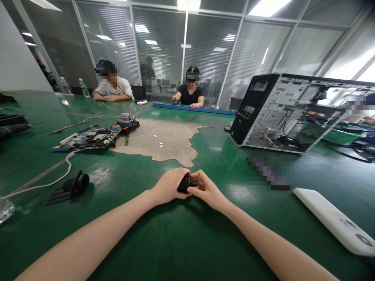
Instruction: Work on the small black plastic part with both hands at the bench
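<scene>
A small black part [184,183] is held between both hands just above the green table [164,242], near the middle of the view. My left hand [170,185] wraps round its left side, fingers closed on it. From the right, the thumb and fingers of my right hand [205,189] pinch its right side. The fingers cover much of the part, so its full shape is hidden. On the table to the left lies another black piece [77,185] with a round end and flat slats.
A circuit board [90,137] lies at left near a bare tan patch [161,140]. At right stand an open computer case [254,109] and a white object [331,218]. Two people sit across the table behind a blue bar [193,108]. Bottles [84,89] stand far left.
</scene>
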A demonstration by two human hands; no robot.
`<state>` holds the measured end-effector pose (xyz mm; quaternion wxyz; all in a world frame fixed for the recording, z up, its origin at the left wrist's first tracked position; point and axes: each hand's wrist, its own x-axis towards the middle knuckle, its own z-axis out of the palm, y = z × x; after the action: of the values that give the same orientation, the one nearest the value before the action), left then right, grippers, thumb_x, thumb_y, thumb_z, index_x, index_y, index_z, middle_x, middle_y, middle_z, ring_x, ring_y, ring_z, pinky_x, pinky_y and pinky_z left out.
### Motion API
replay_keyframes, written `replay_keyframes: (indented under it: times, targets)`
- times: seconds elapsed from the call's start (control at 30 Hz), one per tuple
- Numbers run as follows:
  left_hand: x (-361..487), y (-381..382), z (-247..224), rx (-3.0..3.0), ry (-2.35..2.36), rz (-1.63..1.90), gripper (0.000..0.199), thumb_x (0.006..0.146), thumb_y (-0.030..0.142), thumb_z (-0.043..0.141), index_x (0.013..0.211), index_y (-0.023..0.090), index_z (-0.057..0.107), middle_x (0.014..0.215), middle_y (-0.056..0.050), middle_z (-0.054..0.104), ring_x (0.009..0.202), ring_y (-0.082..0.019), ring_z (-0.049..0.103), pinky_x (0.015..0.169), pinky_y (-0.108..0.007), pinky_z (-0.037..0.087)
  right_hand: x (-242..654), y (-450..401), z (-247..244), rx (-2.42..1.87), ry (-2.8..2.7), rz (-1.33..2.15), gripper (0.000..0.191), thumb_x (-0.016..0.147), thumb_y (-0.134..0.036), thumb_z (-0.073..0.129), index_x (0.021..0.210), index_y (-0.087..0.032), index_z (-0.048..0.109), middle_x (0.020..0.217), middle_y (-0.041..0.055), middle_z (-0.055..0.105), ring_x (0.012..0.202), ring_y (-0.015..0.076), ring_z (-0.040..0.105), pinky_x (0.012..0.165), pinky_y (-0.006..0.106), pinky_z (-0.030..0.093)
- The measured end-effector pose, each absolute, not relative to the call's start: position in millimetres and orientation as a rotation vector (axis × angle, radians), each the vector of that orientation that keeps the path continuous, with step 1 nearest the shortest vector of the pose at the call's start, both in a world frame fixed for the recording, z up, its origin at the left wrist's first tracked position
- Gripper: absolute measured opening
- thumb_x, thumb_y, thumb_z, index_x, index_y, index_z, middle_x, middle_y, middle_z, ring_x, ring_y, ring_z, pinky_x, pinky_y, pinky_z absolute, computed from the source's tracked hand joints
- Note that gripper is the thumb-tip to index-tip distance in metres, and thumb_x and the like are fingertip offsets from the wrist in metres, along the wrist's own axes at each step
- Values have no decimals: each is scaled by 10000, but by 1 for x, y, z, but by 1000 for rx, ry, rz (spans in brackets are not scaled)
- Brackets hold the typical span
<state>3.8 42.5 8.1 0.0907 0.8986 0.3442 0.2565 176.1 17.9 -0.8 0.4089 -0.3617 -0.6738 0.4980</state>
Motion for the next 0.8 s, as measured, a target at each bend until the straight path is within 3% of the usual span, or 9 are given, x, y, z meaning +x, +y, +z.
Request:
replay_keyframes:
  times: [0.3,0.43,0.8]
  targets:
    - [5,43,7,2669,979,792,498,638,338,632,1047,208,381,993,-42,521,909,-220,510,781,-333,404,176,19,-2,-934,-1668,1209,172,750,-305,558,847,-208,455,828,-10,523,769,123,541,657,263,465]
    - [5,43,7,2672,984,790,482,644,346,631,1037,205,390,974,-39,527,892,-219,514,764,-324,409,176,21,-3,-988,-1662,1196,233,737,-303,570,921,-212,460,924,18,530,844,145,538,705,290,467]
    - [4,42,8,2689,999,755,529,609,277,650,1054,201,374,996,-44,524,894,-226,521,761,-328,411,180,17,3,-887,-1729,1252,301,680,-248,636,910,-225,443,931,0,493,815,129,543,697,281,473]
